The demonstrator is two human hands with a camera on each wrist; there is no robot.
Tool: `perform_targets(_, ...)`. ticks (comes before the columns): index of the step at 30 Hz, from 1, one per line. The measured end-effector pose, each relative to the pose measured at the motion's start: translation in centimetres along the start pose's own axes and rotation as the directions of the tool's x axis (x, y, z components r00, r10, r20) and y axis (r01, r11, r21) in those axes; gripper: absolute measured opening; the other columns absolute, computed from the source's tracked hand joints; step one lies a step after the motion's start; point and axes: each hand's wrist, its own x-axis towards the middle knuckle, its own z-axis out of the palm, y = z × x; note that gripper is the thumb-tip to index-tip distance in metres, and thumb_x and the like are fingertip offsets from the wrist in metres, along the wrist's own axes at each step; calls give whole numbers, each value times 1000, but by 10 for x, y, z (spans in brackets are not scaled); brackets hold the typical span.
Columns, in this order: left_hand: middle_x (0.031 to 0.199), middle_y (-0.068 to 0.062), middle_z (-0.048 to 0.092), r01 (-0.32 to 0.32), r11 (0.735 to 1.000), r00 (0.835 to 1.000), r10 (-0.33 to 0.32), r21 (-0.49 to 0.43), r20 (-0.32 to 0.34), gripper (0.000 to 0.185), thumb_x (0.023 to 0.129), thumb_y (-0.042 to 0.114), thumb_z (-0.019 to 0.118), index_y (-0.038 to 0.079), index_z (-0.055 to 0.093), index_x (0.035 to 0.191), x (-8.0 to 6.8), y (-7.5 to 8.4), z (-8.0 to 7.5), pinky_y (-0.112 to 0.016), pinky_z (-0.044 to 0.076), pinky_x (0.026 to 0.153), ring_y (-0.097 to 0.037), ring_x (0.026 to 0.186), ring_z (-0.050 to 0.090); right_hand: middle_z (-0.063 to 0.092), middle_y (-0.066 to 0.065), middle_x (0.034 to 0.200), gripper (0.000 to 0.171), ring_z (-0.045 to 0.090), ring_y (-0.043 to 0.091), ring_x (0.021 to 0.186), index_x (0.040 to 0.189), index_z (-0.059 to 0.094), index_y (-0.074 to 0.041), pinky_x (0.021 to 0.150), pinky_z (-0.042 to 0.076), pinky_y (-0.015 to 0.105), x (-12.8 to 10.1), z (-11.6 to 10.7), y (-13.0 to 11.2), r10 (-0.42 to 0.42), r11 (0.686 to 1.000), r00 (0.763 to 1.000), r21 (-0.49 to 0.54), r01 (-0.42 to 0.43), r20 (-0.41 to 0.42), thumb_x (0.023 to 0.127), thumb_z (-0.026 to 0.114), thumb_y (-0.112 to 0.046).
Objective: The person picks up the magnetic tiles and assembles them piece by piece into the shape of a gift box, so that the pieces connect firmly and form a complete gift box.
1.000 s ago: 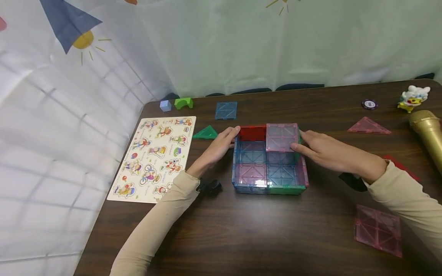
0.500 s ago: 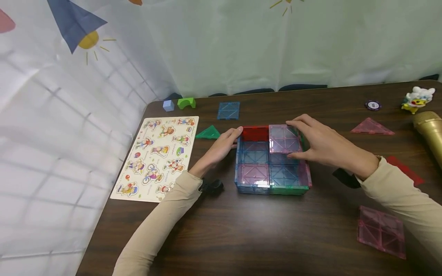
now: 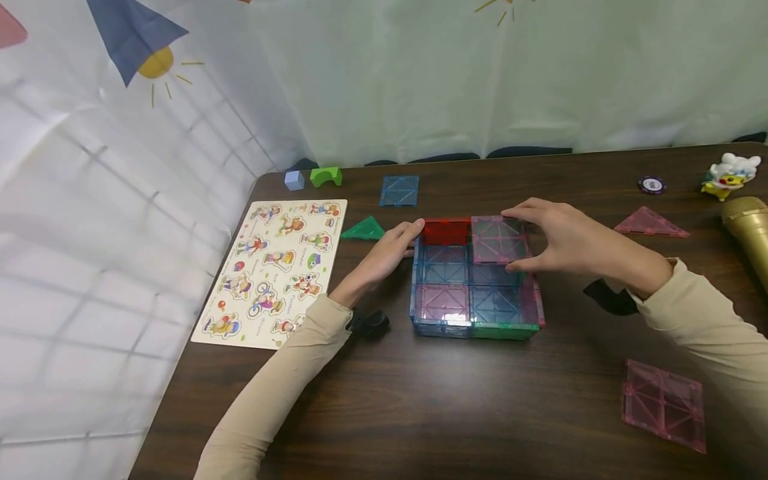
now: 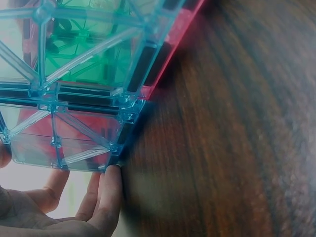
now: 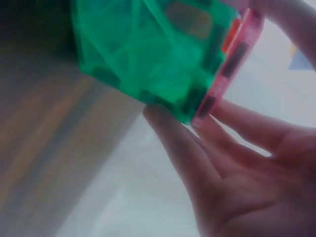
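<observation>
Your right hand (image 3: 570, 243) pinches the pink square tile (image 3: 501, 239) between thumb and curled fingers, holding it flat over the two-o'clock corner of the magnetic tile box (image 3: 474, 293) at the table's (image 3: 420, 413) centre. Your left hand (image 3: 387, 250), fingers straight, presses the box's wall at ten o'clock, beside the red tile (image 3: 447, 231).

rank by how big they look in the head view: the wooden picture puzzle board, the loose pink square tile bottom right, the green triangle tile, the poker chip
1. Wooden picture puzzle board
2. Loose pink square magnetic tile, though it lies nearer the camera
3. Green translucent triangle tile
4. Round dark poker chip, farthest away
</observation>
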Motion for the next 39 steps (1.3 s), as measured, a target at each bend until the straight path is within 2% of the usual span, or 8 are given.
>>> perform_targets(9,145,-19,55,49,998,998,-51,31,43,59,113,44,38,-4,49,145,3,8,-8,-41,47,112,-32,135,56,52,27,142,85,58,45,124,150,47,8,99,49,64,-6,11,2,-25,998,998,58,28,-54,85,90,-26)
perform_targets(15,143,-17,55,39,960,999,-31,276,-31,61,110,50,47,0,51,145,24,25,-32,-43,45,112,-30,131,57,52,25,140,83,59,43,122,149,49,7,98,49,64,-9,14,5,-39,996,995,81,46,-89,83,91,-22)
perform_targets(20,151,-27,40,131,813,985,-43,567,-165,76,105,54,55,-7,42,150,62,32,-46,-49,37,117,-40,144,37,53,24,138,82,59,43,122,149,48,7,98,49,64,-10,16,5,-49,994,994,88,58,-101,83,91,-19)
perform_targets(25,149,-38,37,258,551,962,-70,793,-264,93,99,62,61,-18,44,141,99,27,-44,-51,33,118,-50,141,33,52,24,140,83,58,44,124,150,48,7,99,49,64,-9,17,3,-48,994,994,98,57,-97,84,91,-19)
perform_targets(27,147,-38,41,290,494,952,-59,820,-301,92,97,62,64,-18,48,138,110,25,-41,-49,37,116,-49,137,38,51,24,140,83,58,44,125,150,47,7,100,49,64,-10,17,3,-40,994,995,101,49,-91,84,91,-19)
perform_targets(28,145,-38,42,306,485,945,-52,819,-323,90,97,61,66,-18,49,137,112,24,-41,-49,41,114,-49,136,40,51,23,140,84,58,44,125,150,47,7,100,49,64,-9,17,3,-40,993,995,103,49,-89,84,90,-19)
perform_targets(34,140,-36,46,313,583,934,-45,750,-354,75,95,48,74,-13,53,132,116,21,-48,-50,44,110,-48,132,43,51,24,139,85,58,44,125,150,47,7,100,49,64,-8,18,3,-43,994,994,98,53,-99,82,92,-16)
perform_targets(39,138,-31,47,196,700,955,23,687,-297,70,88,41,82,-8,61,133,109,23,-58,-51,40,108,-43,127,40,50,24,140,85,56,45,127,150,47,7,102,48,65,-9,18,4,-32,993,995,107,43,-99,82,91,-17)
